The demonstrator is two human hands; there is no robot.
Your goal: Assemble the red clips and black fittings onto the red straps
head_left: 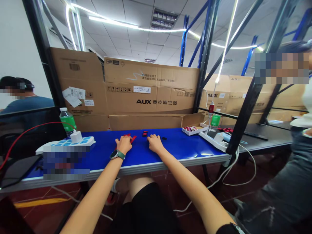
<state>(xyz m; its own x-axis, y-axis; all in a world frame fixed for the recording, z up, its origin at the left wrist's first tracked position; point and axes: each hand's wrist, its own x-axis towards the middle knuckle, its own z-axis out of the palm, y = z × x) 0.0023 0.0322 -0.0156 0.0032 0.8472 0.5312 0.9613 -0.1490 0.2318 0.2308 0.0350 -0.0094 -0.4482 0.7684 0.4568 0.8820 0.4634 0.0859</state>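
My left hand, with a dark watch at the wrist, is closed over a red strip on the blue tabletop. Parts of the red material stick out past its fingers, and the rest is hidden beneath the hand. A short way to the right, my right hand rests on the table with its fingers curled; whatever may be inside is hidden. Between the two hands, slightly farther back, lies a small red and black piece. Just right of my right hand is a small flat black piece.
A power strip and a green-labelled bottle stand on the left. An open box of small wrapped items sits at the back right, beside another power strip. Cardboard walls the back. One person is at each side.
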